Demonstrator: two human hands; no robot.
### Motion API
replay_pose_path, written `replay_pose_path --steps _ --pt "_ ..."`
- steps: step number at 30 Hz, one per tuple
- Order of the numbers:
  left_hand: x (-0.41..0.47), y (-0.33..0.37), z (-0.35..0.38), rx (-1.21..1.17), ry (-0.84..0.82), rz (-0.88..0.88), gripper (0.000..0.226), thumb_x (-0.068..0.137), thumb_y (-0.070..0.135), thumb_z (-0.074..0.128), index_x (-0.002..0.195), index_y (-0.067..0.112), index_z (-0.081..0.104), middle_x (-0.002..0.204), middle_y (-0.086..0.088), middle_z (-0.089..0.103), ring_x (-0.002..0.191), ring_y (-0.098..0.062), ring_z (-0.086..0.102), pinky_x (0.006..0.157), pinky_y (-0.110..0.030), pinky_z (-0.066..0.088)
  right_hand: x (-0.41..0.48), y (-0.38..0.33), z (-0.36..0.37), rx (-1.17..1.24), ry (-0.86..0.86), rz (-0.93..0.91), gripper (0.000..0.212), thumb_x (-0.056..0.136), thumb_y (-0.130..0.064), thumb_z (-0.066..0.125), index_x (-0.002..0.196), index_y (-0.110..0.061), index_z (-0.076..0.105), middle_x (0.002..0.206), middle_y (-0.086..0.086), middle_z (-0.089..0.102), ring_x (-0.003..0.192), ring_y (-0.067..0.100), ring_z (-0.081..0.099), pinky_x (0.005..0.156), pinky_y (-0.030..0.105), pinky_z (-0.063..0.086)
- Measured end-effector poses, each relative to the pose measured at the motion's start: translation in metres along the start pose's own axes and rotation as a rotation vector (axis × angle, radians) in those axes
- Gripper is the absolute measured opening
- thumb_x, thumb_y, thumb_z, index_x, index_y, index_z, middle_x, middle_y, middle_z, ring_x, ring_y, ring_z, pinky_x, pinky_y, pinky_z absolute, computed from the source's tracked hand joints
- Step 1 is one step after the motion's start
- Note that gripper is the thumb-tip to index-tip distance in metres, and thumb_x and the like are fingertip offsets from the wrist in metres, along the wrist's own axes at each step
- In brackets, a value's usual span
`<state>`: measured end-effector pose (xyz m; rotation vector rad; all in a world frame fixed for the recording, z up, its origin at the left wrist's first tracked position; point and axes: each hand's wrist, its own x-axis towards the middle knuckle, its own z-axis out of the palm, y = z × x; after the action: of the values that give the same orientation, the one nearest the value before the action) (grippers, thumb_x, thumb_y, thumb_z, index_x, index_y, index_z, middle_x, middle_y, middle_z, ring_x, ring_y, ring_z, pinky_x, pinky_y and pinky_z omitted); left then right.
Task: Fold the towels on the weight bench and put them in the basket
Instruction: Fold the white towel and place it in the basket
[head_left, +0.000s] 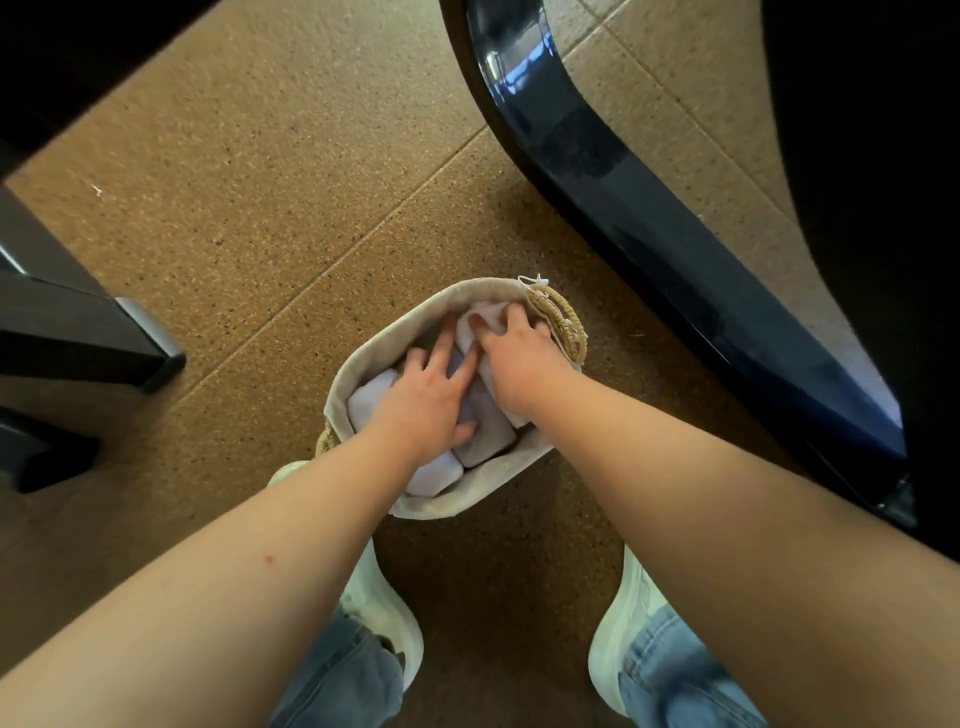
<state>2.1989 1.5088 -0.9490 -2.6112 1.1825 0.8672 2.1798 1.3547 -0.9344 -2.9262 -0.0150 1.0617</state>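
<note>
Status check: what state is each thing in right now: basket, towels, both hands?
basket: upright on the floor, holding towels.
folded towels: packed side by side in the basket.
far towel: at the basket's far end, gripped.
left hand: fingers straight, pressing the folded towels.
right hand: fingers curled on the far towel.

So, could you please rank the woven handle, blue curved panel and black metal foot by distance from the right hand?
1. Woven handle, beside the right hand gripping a towel.
2. Blue curved panel, farther right.
3. Black metal foot, far left.
</note>
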Motion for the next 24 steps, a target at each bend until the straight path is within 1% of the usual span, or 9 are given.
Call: replay_pose_path --steps 3,5,8,12,15,16,18,21,24 --pt "-0.016 0.007 0.006 -0.025 0.042 -0.026 0.103 0.088 0.065 0.053 0.163 0.026 -0.006 0.168 -0.023 -0.005 0.139 -0.039 0.028 0.118 -0.044 0.028 -0.007 -0.006 0.008 0.072 0.033 0.051 0.071 0.096 -0.033 0.045 0.159 -0.024 0.014 0.157 0.019 0.023 0.135 0.04 0.032 0.108 0.049 0.04" --pt "-0.026 0.011 0.011 -0.026 0.055 -0.033 0.11 0.083 0.075 0.051 0.163 0.027 -0.006 0.168 -0.021 -0.003 0.145 -0.04 0.021 0.119 -0.048 0.027 -0.016 -0.009 0.014 0.167 0.047 0.107 0.077 0.097 -0.032 0.049 0.158 -0.028 0.002 0.159 0.02 0.01 0.133 0.043 0.034 0.11 0.054 0.041" --pt "-0.028 0.018 0.017 0.006 0.039 -0.084 0.112 0.082 0.079 0.049 0.162 0.028 -0.01 0.169 -0.018 -0.009 0.15 -0.044 0.01 0.122 -0.058 0.012 -0.013 -0.004 0.022 0.182 0.019 0.083 0.081 0.101 -0.036 0.045 0.159 -0.035 -0.011 0.167 0.012 -0.011 0.146 0.044 0.023 0.118 0.056 0.031" --pt "-0.027 0.026 0.015 0.013 0.022 -0.151 0.111 0.081 0.081 0.047 0.161 0.031 -0.012 0.169 -0.01 -0.016 0.153 -0.045 -0.009 0.109 -0.08 -0.008 0.011 0.002 0.011 0.156 -0.087 -0.03 0.078 0.089 -0.056 0.024 0.158 -0.043 -0.011 0.172 0.001 -0.008 0.157 0.04 0.0 0.122 0.061 0.015" --pt "-0.028 0.024 0.016 -0.009 -0.013 -0.153 0.108 0.082 0.083 0.044 0.16 0.036 -0.015 0.169 -0.006 -0.021 0.151 -0.048 -0.017 0.102 -0.086 -0.008 0.014 0.005 -0.001 0.246 -0.171 -0.013 0.104 0.058 -0.073 -0.004 0.159 -0.045 -0.01 0.172 -0.002 -0.01 0.157 0.033 -0.014 0.122 0.064 0.006" --pt "-0.028 0.023 0.016 -0.022 -0.024 -0.15 0.109 0.082 0.083 0.043 0.16 0.036 -0.016 0.169 -0.006 -0.022 0.151 -0.049 -0.018 0.103 -0.086 -0.007 0.013 0.004 0.0 0.257 -0.176 -0.003 0.107 0.054 -0.072 -0.001 0.157 -0.048 -0.014 0.171 -0.003 -0.015 0.156 0.033 -0.018 0.122 0.066 0.006" --pt "-0.028 0.021 0.016 -0.041 -0.031 -0.139 0.108 0.081 0.082 0.042 0.159 0.036 -0.016 0.169 -0.006 -0.023 0.151 -0.048 -0.019 0.105 -0.085 -0.005 0.007 0.001 0.004 0.25 -0.178 0.013 0.096 0.068 -0.071 0.018 0.154 -0.051 -0.02 0.168 -0.005 -0.025 0.154 0.037 -0.023 0.12 0.07 0.006" --pt "-0.031 0.016 0.006 -0.055 -0.05 -0.115 0.1 0.084 0.081 0.039 0.16 0.038 -0.01 0.17 -0.004 -0.019 0.152 -0.045 -0.017 0.108 -0.083 -0.003 -0.016 -0.001 0.002 0.301 -0.112 0.067 0.088 0.099 -0.042 0.05 0.157 -0.048 -0.016 0.168 -0.004 -0.026 0.153 0.045 -0.006 0.121 0.066 0.016" --pt "-0.039 0.014 -0.012 -0.033 -0.077 -0.107 0.088 0.09 0.077 0.037 0.161 0.039 0.003 0.171 -0.003 -0.011 0.155 -0.041 -0.012 0.112 -0.079 -0.001 -0.045 -0.003 -0.005 0.3 -0.076 0.052 0.09 0.101 -0.029 0.058 0.159 -0.046 -0.008 0.168 -0.004 -0.024 0.152 0.045 0.006 0.117 0.062 0.027"
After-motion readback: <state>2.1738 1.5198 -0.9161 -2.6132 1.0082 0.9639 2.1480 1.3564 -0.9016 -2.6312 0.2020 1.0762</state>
